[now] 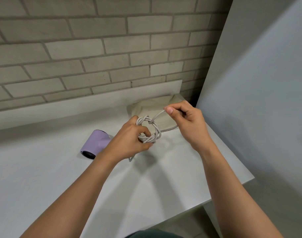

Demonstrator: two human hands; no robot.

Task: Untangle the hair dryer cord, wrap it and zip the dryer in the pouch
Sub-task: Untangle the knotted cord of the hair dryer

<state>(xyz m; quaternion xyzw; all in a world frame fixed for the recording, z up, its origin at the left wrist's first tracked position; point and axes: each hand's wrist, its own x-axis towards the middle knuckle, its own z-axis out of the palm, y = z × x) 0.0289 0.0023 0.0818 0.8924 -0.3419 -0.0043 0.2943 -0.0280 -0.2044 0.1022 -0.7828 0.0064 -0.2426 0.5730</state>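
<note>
The cord (149, 129) is hanging in the air as a small, twisted ring of several turns, raised above the table (43, 177) near its far right part. The ring's open face is pointing roughly toward the viewer. The left hand (129, 143) is gripping it from the left, with fingers curled through and around the turns.

From the ring's upper right edge a single loose strand (158, 115) is rising up and to the right. The right hand (186, 121) is pinching it between thumb and forefinger just beside the ring. The strand's long axis is therefore running from lower left to upper right. A second length is leaving the ring's lower right and passing under the right hand. Another is dropping below the left wrist to the table.

The right hand is the nearer one to the free strand, so the next pull or pass probably falls to it while the left hand anchors the ring. Whether the turns are being laid on or taken off cannot be told.

The lilac hair dryer (95, 143) is lying on its side to the left of the left hand. The beige pouch (164, 105) is lying flat at the far right, behind the hands.
</note>
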